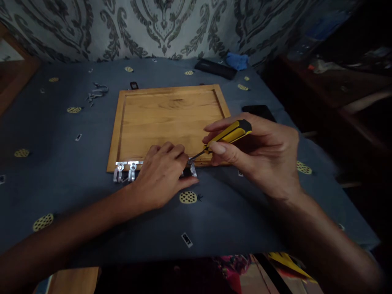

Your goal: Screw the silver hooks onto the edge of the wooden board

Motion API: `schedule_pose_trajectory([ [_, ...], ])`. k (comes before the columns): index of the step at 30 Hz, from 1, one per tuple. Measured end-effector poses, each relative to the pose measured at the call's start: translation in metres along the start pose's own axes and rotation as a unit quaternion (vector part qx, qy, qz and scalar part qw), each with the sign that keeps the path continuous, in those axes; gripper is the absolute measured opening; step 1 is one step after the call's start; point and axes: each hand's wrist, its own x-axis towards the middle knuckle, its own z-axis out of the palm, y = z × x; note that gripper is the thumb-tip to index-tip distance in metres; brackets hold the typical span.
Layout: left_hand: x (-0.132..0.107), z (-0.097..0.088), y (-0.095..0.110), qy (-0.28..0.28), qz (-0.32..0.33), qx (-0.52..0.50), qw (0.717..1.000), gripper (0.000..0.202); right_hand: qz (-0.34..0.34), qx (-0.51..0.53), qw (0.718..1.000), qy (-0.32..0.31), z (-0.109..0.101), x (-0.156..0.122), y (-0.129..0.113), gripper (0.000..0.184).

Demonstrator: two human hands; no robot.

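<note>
A wooden board [171, 122] with a raised rim lies flat on the cloth. Along its near edge runs a metal hook rail [132, 166] with several hooks. My left hand [163, 175] presses over the rail, fingers bent on top and thumb along the front, hiding its middle. In my right hand [260, 151] is a yellow and black screwdriver [229, 134], pinched between thumb and fingers and tilted. Its shaft points down left to the rail's right end, beside my left fingertips. Whether the tip sits in a screw I cannot make out.
Loose metal hooks or small parts [97, 92] lie left of the board. Behind it are a small black frame-shaped piece [134, 85], a dark case [216, 68] and a blue cloth [237, 61]. A black phone-like object [259, 111] lies right. The blue tablecloth [137, 232] meets a patterned curtain [165, 28].
</note>
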Motion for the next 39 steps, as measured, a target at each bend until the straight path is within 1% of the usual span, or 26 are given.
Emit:
schedule_pose_trajectory([
  [2,0.000,0.000,0.000,-0.001,-0.001,-0.001,1.000,0.040,0.007,0.008,1.000,-0.022,-0.002,0.001,-0.001,0.012],
  [4,0.000,-0.001,0.001,-0.005,-0.002,-0.001,1.000,0.039,0.001,0.013,0.999,-0.029,-0.004,0.001,0.000,0.010],
  [7,0.000,-0.002,0.001,-0.008,-0.003,-0.002,1.000,0.039,-0.014,0.001,1.000,-0.020,-0.004,0.001,0.003,0.008],
  [10,0.000,-0.002,0.001,-0.003,-0.001,-0.001,1.000,0.039,-0.025,-0.036,0.999,-0.004,-0.004,-0.001,0.006,0.008],
  [15,0.000,-0.001,0.001,-0.005,-0.003,0.003,1.000,0.039,-0.063,-0.084,0.994,0.010,-0.004,-0.003,0.009,0.012],
  [21,0.000,-0.001,0.000,0.001,-0.001,0.004,1.000,0.040,-0.051,-0.111,0.992,0.030,-0.003,-0.006,0.008,0.016],
  [24,0.000,-0.001,0.000,-0.004,-0.003,0.002,1.000,0.041,-0.054,-0.122,0.991,0.034,-0.002,-0.007,0.008,0.016],
  [26,0.000,-0.001,0.001,-0.007,-0.003,0.002,1.000,0.041,-0.068,-0.136,0.988,0.038,-0.002,-0.007,0.008,0.014],
  [30,0.000,-0.002,0.001,-0.009,-0.002,0.000,1.000,0.041,-0.130,-0.160,0.977,0.047,-0.001,-0.007,0.008,0.011],
  [33,0.000,-0.003,0.001,-0.005,0.001,0.000,1.000,0.039,-0.135,-0.151,0.978,0.041,0.000,-0.009,0.006,0.008],
  [34,0.000,-0.003,0.001,-0.004,0.002,0.001,1.000,0.038,-0.129,-0.140,0.981,0.047,0.001,-0.009,0.004,0.007],
  [35,0.000,-0.003,0.001,-0.004,0.003,0.003,1.000,0.038,-0.124,-0.128,0.982,0.068,0.002,-0.009,0.001,0.005],
  [36,0.000,-0.003,0.001,-0.004,0.003,0.004,1.000,0.038,-0.123,-0.115,0.981,0.101,0.003,-0.008,-0.002,0.006],
  [38,0.000,-0.003,0.001,-0.003,0.002,0.003,1.000,0.038,-0.125,-0.087,0.971,0.183,0.005,-0.004,-0.006,0.013],
  [39,0.000,-0.003,0.000,-0.002,0.001,0.000,1.000,0.037,-0.125,-0.069,0.968,0.204,0.006,-0.001,-0.008,0.016],
])
